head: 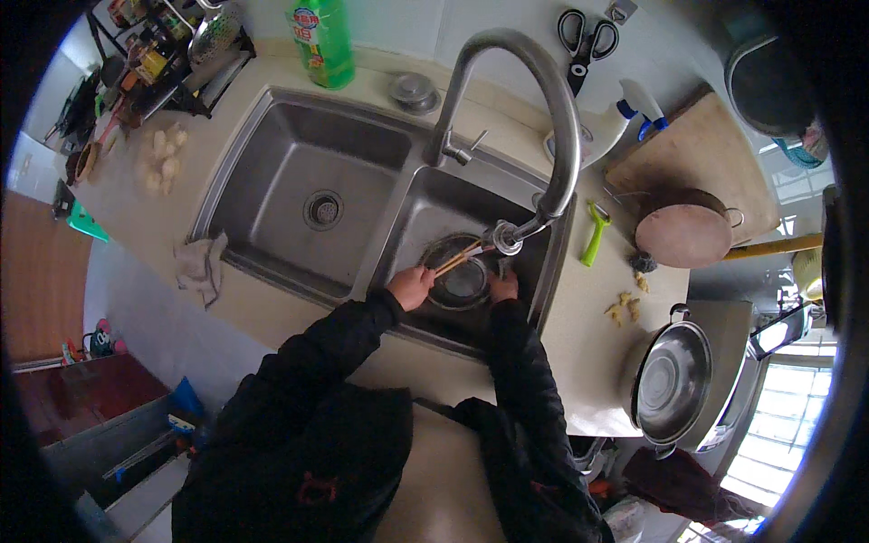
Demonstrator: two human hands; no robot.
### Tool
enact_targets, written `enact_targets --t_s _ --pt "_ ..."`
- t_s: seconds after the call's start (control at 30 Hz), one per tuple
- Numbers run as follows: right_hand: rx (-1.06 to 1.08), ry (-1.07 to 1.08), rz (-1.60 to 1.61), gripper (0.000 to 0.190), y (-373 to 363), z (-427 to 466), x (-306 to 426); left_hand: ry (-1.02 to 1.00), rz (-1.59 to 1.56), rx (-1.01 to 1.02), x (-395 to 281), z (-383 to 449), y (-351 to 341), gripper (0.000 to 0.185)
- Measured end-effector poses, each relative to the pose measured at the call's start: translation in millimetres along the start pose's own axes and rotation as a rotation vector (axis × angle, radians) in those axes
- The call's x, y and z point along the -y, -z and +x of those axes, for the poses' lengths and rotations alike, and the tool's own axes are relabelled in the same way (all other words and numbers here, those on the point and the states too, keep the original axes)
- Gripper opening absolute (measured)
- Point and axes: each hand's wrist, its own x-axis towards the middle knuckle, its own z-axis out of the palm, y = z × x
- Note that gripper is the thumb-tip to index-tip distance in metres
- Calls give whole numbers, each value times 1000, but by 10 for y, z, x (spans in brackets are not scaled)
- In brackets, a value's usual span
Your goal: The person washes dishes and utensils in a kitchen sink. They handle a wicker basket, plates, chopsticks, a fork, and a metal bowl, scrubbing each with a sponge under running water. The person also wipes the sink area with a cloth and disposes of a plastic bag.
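My left hand [412, 287] is closed on a bundle of chopsticks [456, 260], which points up and right under the spout of the metal faucet [536, 61]. Below the chopsticks, a round metal bowl or pan [465, 279] lies in the right basin [424, 207] of the double steel sink. My right hand [504, 285] is at the right side of that round vessel, below the spout; its fingers are partly hidden, and whether it grips anything is unclear. Water running from the spout cannot be made out.
The left basin [299, 170] adjoins. A grey cloth [200, 267] hangs at the counter's front edge. Right of the sink lie a green peeler [596, 234], ginger pieces [624, 307], a round wooden board [684, 236] and a steel pot [672, 383]. Behind stands a green detergent bottle [322, 47].
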Motion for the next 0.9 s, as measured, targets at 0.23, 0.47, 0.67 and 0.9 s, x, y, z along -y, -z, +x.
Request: enact_targets --t_s 0.23,0.47,0.67,0.9 --pt "-435 163 29 33 147 -339 503 -96 83 -137 3 148 -295 25" --pt "-704 448 39 30 394 -508 907 11 -120 -92 -85 131 -349 15" --pt "-57 41 853 16 489 -930 1055 -3 -109 -162 -167 95 -432 25" --pt "-71 -88 1138 16 0 -621 1024 30 79 -62 -430 -52 -690 27"
